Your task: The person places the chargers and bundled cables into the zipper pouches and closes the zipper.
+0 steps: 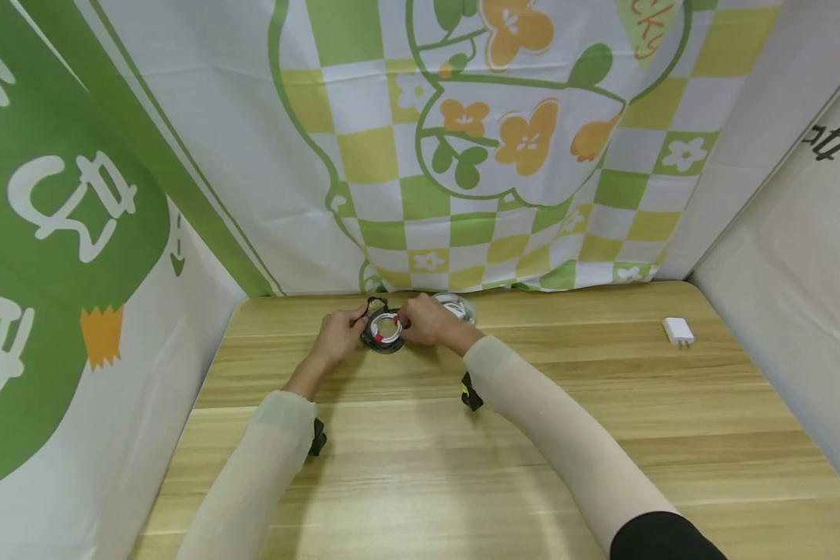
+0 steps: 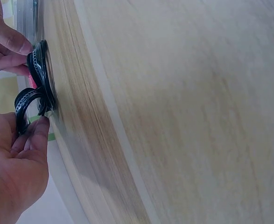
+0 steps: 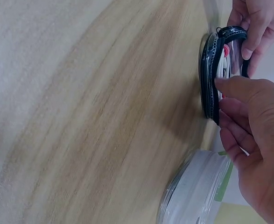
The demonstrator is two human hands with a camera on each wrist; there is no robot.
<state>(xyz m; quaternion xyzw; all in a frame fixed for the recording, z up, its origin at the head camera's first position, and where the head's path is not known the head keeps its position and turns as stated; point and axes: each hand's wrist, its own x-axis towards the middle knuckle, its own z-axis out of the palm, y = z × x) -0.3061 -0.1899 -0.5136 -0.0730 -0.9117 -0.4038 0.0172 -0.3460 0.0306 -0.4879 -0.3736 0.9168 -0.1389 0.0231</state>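
A small round clear pouch with black zip trim point(image 1: 385, 348) lies open at the back of the table. Inside it sits a coiled white cable point(image 1: 390, 340) with red parts on it. My left hand point(image 1: 337, 338) pinches the raised black-edged flap point(image 2: 22, 100) on the pouch's left side. From the right, my right hand point(image 1: 430, 320) grips the pouch's rim, its thumb at the zip edge point(image 3: 214, 79) in the right wrist view. Partly behind the right hand is a round clear case point(image 1: 467, 311) with white coiled content.
A white plug adapter point(image 1: 677, 330) lies at the far right of the wooden table point(image 1: 567, 451). Printed cloth point(image 1: 476, 225) hangs right at the table's back edge, and more cloth point(image 1: 203, 311) stands along the left side.
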